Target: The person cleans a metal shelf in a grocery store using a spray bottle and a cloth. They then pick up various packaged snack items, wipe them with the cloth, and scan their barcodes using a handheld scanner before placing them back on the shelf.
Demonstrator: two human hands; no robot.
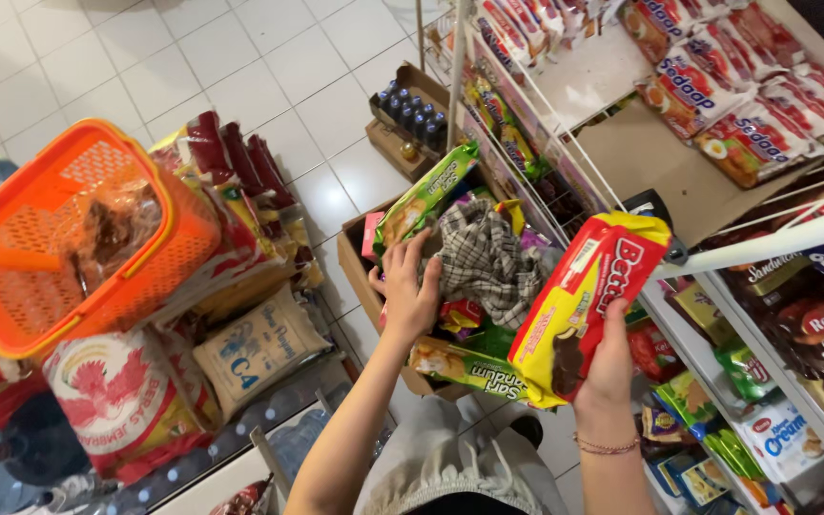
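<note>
My right hand (608, 367) grips a long yellow and red snack packet (584, 303) by its lower end and holds it upright in front of the shelves. My left hand (407, 291) reaches down into a cardboard box (353, 256) on the floor, fingers spread over a checked grey cloth (484, 262) and a green snack packet (425, 196). More coloured packets lie in the box under the cloth.
An orange plastic basket (69, 238) with a bag inside sits at left on stacked rice sacks (126, 401). White wire shelves (565, 143) with noodle packets (755, 124) and biscuit packs stand at right. A box of dark bottles (412, 113) rests on the tiled floor.
</note>
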